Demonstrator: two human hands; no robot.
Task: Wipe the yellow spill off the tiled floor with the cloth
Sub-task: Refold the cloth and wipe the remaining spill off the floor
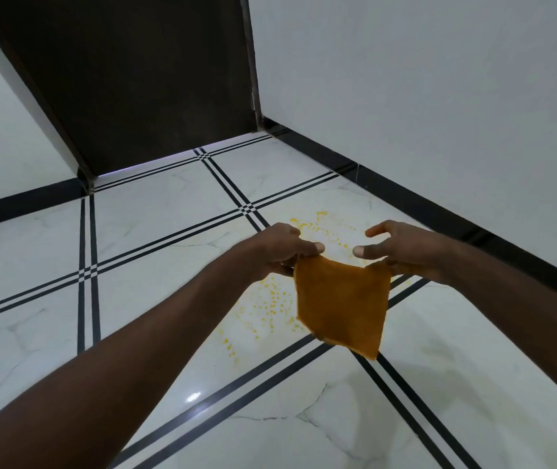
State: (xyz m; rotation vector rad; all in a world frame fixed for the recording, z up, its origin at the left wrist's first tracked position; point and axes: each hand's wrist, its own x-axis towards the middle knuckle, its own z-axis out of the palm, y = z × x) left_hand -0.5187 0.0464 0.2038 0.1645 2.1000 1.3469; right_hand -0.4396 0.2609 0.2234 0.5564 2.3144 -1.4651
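Note:
An orange-brown cloth (341,302) hangs in the air above the floor, held by its two upper corners. My left hand (280,248) pinches the left corner. My right hand (402,252) grips the right corner with its lower fingers, while its thumb and upper fingers are spread. The yellow spill (270,302) lies as scattered drops on the white tiled floor (169,211), partly hidden behind the cloth and hands. More yellow drops (317,225) show beyond my hands.
Black double lines cross the white tiles. A dark door (141,79) stands at the back. White walls with a black skirting (405,198) close the corner on the right and the left.

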